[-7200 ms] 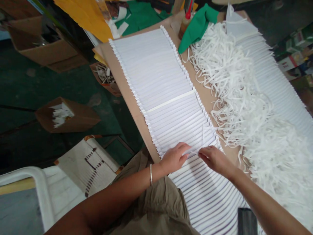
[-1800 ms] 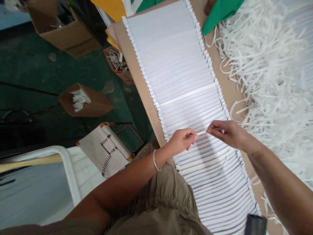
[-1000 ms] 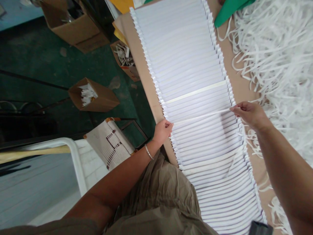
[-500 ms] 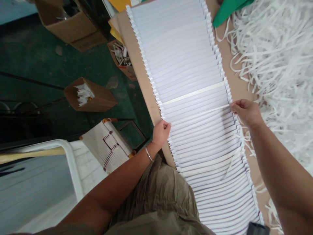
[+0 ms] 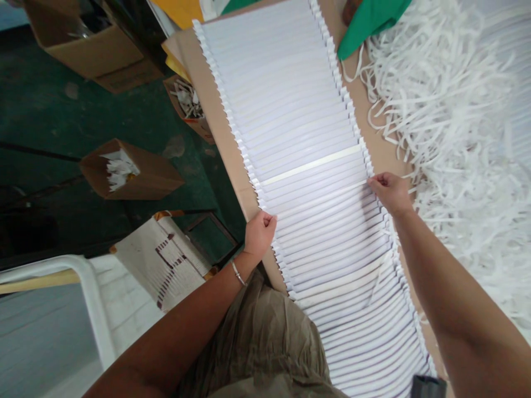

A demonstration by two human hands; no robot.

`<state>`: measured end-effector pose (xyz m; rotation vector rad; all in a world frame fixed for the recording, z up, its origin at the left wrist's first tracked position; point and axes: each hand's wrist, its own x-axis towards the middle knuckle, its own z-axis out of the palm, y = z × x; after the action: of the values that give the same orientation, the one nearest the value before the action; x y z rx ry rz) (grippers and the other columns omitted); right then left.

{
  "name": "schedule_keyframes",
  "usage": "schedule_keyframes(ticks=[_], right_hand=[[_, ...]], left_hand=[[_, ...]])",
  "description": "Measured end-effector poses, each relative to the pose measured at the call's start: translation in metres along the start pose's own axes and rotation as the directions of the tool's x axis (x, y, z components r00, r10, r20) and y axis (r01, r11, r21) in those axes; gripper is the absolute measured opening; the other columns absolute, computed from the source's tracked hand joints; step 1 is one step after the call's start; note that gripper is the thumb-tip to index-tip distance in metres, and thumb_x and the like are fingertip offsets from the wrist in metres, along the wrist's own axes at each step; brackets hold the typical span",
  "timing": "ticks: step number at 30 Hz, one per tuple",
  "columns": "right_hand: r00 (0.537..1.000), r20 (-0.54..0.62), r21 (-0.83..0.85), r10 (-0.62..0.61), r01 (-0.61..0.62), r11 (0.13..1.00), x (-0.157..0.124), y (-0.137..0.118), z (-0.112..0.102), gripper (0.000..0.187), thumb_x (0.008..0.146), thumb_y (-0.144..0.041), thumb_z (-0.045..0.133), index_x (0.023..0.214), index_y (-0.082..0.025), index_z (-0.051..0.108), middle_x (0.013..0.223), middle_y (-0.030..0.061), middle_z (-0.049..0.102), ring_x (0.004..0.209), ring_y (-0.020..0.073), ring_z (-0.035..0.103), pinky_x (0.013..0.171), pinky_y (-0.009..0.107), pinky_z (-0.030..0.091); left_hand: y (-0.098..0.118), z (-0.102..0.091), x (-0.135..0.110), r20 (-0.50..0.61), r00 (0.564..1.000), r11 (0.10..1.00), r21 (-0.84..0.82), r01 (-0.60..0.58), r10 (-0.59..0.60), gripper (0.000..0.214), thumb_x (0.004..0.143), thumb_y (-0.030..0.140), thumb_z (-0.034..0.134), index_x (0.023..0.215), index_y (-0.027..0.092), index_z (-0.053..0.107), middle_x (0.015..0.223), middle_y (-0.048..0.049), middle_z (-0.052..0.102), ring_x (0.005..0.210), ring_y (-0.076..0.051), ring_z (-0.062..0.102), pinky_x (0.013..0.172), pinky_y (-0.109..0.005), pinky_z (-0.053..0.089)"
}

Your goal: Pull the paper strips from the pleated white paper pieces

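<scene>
A long row of white folded sheets (image 5: pixel 286 94) lies overlapped on the tan tabletop, with small notched folds along both side edges. My left hand (image 5: pixel 260 235) is closed in a pinch at the row's left edge. At the opposite edge, my right hand (image 5: pixel 390 193) pinches with thumb and forefinger. A thin white strip (image 5: pixel 348 188) runs taut across the sheets between both hands' fingertips. Just above it, a brighter cream strip (image 5: pixel 313 164) crosses the row. Lower down, a loose strip end (image 5: pixel 376 282) sticks out over the sheets.
A big heap of loose white strips (image 5: pixel 460 138) covers the right side. Green cloth (image 5: pixel 373 25) lies at the top. Cardboard boxes (image 5: pixel 155 179) stand on the floor at left, near a woven stool (image 5: pixel 161 262) and a white-framed chair (image 5: pixel 93 298). A black object (image 5: pixel 428 387) sits at the bottom.
The camera view has shifted, so the row and both hands appear farther left. Both hands keep their pinch on the strip at the two edges, with little other movement.
</scene>
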<state>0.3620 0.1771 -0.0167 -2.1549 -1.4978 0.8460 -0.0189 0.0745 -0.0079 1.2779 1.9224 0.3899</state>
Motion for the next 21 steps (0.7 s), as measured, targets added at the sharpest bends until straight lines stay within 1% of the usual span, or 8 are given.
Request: schedule_keyframes(ticks=[3, 5, 9, 12, 17, 21], right_hand=[[0.997, -0.072, -0.043, 0.006, -0.01, 0.999, -0.001, -0.007, 0.004, 0.026, 0.075, -0.044, 0.064, 0.077, -0.018, 0.063, 0.064, 0.0007, 0.061, 0.06, 0.0152, 0.053, 0.063, 0.03, 0.043], [0.996, -0.089, -0.074, -0.007, 0.001, 0.997, -0.002, -0.011, 0.007, 0.025, 0.075, -0.043, 0.064, 0.076, -0.018, 0.062, 0.064, 0.001, 0.061, 0.062, 0.0158, 0.054, 0.065, 0.031, 0.043], [0.997, -0.076, -0.105, -0.017, 0.009, 0.994, -0.002, -0.014, 0.01, 0.024, 0.076, -0.042, 0.062, 0.076, -0.018, 0.062, 0.065, 0.002, 0.062, 0.063, 0.0164, 0.055, 0.065, 0.031, 0.043], [0.995, -0.093, -0.137, -0.03, 0.017, 0.99, -0.002, -0.013, 0.011, 0.021, 0.075, -0.04, 0.063, 0.076, -0.019, 0.063, 0.065, 0.0019, 0.062, 0.063, 0.0169, 0.055, 0.066, 0.031, 0.043], [0.994, -0.096, -0.165, -0.06, 0.043, 0.985, -0.001, -0.007, 0.013, 0.023, 0.075, -0.042, 0.062, 0.076, -0.019, 0.063, 0.064, 0.002, 0.062, 0.063, 0.018, 0.056, 0.064, 0.031, 0.043], [0.994, -0.096, -0.17, -0.057, 0.04, 0.985, 0.001, -0.007, 0.018, 0.022, 0.076, -0.041, 0.061, 0.078, -0.019, 0.063, 0.066, 0.0029, 0.063, 0.063, 0.0183, 0.056, 0.064, 0.032, 0.044]], left_hand=[[-0.001, 0.001, 0.001, 0.003, 1.0, 1.0, -0.007, 0.004, -0.004, 0.022, 0.086, 0.037, 0.057, 0.07, 0.022, 0.056, 0.061, 0.0018, 0.061, 0.064, -0.016, 0.061, 0.062, -0.025, 0.042], [-0.001, 0.001, 0.001, 0.007, 1.0, 1.0, -0.015, 0.005, -0.005, 0.023, 0.086, 0.037, 0.057, 0.069, 0.022, 0.056, 0.061, 0.0017, 0.061, 0.064, -0.016, 0.06, 0.062, -0.025, 0.041], [-0.001, 0.001, 0.001, -0.008, 1.0, 1.0, 0.012, -0.014, 0.014, 0.021, 0.087, 0.036, 0.057, 0.071, 0.022, 0.057, 0.066, 0.0005, 0.064, 0.065, -0.016, 0.061, 0.064, -0.026, 0.042], [0.0, 0.001, 0.0, -0.021, 1.0, 0.998, 0.053, -0.015, 0.016, 0.02, 0.087, 0.034, 0.056, 0.073, 0.021, 0.059, 0.069, -0.0001, 0.066, 0.067, -0.016, 0.062, 0.067, -0.026, 0.044], [0.002, 0.0, -0.001, -0.017, 1.0, 0.998, 0.066, -0.001, 0.002, 0.02, 0.089, 0.033, 0.055, 0.075, 0.02, 0.061, 0.071, -0.0006, 0.069, 0.069, -0.016, 0.064, 0.069, -0.026, 0.046], [0.005, 0.0, -0.002, -0.008, 1.0, 0.995, 0.103, 0.002, -0.001, 0.02, 0.089, 0.033, 0.055, 0.074, 0.021, 0.059, 0.071, -0.0007, 0.068, 0.07, -0.017, 0.064, 0.069, -0.026, 0.046]])
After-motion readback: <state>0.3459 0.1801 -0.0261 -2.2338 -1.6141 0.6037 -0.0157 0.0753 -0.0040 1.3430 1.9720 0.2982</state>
